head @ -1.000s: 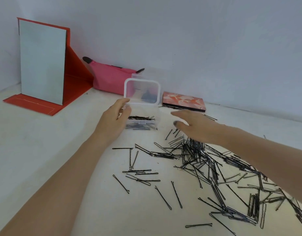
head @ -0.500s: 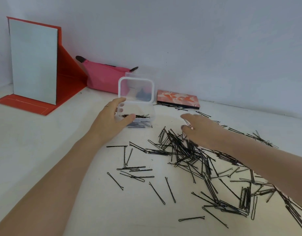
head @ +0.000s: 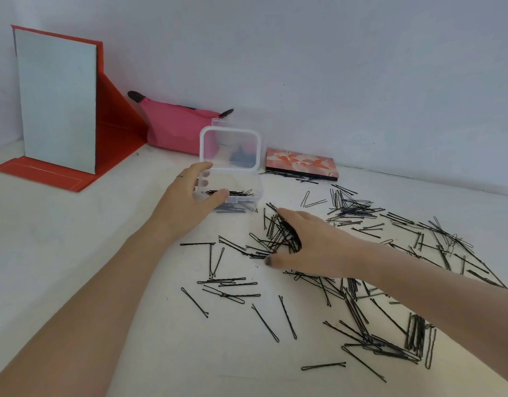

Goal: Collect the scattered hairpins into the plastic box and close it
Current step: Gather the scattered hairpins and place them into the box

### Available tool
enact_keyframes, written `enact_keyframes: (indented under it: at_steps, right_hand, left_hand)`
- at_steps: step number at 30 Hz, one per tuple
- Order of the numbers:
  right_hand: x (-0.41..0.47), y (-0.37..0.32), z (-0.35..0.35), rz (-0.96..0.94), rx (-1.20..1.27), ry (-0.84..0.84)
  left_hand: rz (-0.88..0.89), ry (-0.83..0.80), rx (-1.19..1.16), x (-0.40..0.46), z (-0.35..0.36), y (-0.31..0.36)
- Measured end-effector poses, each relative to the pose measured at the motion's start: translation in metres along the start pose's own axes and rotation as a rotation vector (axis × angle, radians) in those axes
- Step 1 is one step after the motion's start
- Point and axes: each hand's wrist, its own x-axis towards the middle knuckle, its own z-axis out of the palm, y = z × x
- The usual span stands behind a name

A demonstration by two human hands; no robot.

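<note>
A small clear plastic box (head: 248, 187) stands on the white table with its lid (head: 230, 147) hinged upright; a few black hairpins lie inside. My left hand (head: 190, 202) grips the box's left side, thumb on the front rim. Many black hairpins (head: 361, 253) are scattered over the table to the right and front of the box. My right hand (head: 310, 245) lies palm-down on the pile just right of the box, its fingers and thumb curled round a bunch of hairpins (head: 284, 233).
A red folding stand mirror (head: 58, 107) stands at the back left. A pink pouch (head: 175, 127) lies against the wall behind the box. A flat floral case (head: 301, 164) rests to the box's right. The white table (head: 61, 253) spreads to the left.
My right hand has dropped from above the pile onto it and closed round a bunch of pins. My left hand has tightened its grip on the box.
</note>
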Motion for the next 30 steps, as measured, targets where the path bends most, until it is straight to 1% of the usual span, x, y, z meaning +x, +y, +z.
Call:
enact_keyframes:
  at_steps: [2,7,10,14,20,30]
  right_hand:
    - [-0.002,-0.001,0.005,-0.020,0.006,0.002]
    - [-0.001,0.005,0.009,-0.060,0.065,0.159]
    - [0.002,0.006,0.011,-0.068,0.107,0.175]
    - [0.007,0.002,0.014,-0.096,0.100,0.218]
    - [0.011,-0.003,0.018,-0.108,0.087,0.214]
    - [0.007,-0.006,0.019,-0.121,-0.010,0.232]
  left_hand:
    - [0.000,-0.002,0.000,0.000,0.000,0.000]
    - [0.000,-0.004,-0.003,0.000,0.000,0.000]
    - [-0.001,-0.005,0.012,0.000,0.000,0.000]
    - [0.002,-0.004,0.013,0.001,0.000,-0.001]
    - [-0.001,-0.010,0.009,0.002,0.000,-0.003]
    - [-0.001,-0.012,0.007,-0.001,-0.001,0.001]
